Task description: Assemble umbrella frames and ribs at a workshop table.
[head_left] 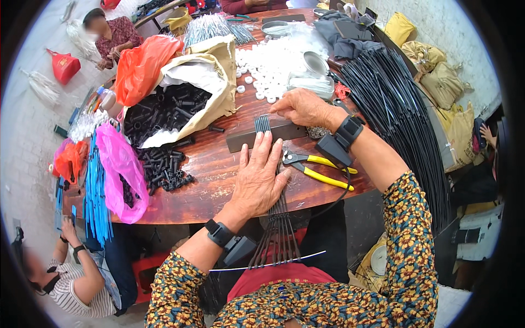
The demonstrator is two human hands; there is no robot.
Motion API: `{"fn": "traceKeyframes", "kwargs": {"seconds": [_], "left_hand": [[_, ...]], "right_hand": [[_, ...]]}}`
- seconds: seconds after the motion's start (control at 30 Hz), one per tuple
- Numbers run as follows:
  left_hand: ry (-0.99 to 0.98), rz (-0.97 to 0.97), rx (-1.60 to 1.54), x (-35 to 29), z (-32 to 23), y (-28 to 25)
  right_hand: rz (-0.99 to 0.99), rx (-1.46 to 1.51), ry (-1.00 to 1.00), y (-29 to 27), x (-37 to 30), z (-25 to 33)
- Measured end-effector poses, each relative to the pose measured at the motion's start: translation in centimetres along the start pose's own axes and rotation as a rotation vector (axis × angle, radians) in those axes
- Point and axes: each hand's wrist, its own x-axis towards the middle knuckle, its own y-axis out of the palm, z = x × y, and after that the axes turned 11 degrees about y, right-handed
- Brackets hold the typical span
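Note:
My left hand (pixel 259 177) lies flat, its fingers stretched over a row of thin black rods (pixel 280 232) that runs over the table edge toward me. A thin white strip (pixel 311 255) crosses their near ends. Their greyish far tips (pixel 262 123) rest on a dark rectangular bar (pixel 238 142), beyond my left fingertips. Just right of those tips is my right hand (pixel 305 107), thumb and fingers pinched together; anything between them is too small to make out. Cutting pliers with yellow handles (pixel 324 176) lie right of my left hand.
An opened sack (pixel 221 82) of black plastic tubes stands at left, beside a pink bag (pixel 121 180) and blue rods (pixel 96 191). White round caps (pixel 268 63) spread across the far table. Long black rods (pixel 399 115) are heaped at right. Other people sit around the table.

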Motion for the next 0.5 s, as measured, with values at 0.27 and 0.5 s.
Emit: {"fn": "traceKeyframes", "kwargs": {"seconds": [0.27,0.5], "left_hand": [[0.011,-0.015,0.008,0.0,0.0,0.0],[0.009,-0.017,0.002,-0.1,0.0,0.2]], "right_hand": [[0.059,0.099,-0.014,-0.2,0.3,0.2],[-0.053,-0.09,-0.127,0.4,0.0,0.1]]}}
